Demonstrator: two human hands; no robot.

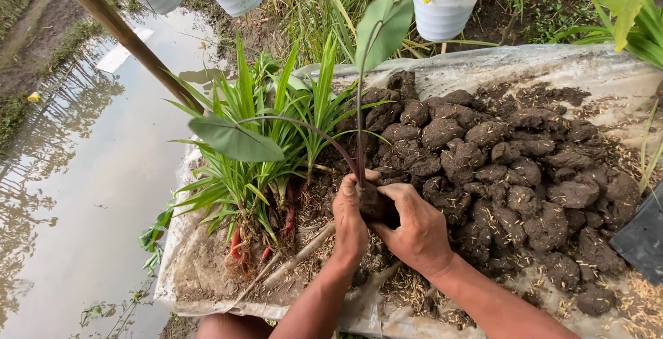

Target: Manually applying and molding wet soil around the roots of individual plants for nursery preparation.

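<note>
Between hands (387, 225) (both cupped): seedling (360, 138).

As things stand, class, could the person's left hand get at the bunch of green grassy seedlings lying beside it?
Probably yes. The left hand is wrapped with the right hand round a soil ball at a dark-stemmed plant's base, so it must let go first. The seedlings lie just to its left on the sheet, with nothing between.
</note>
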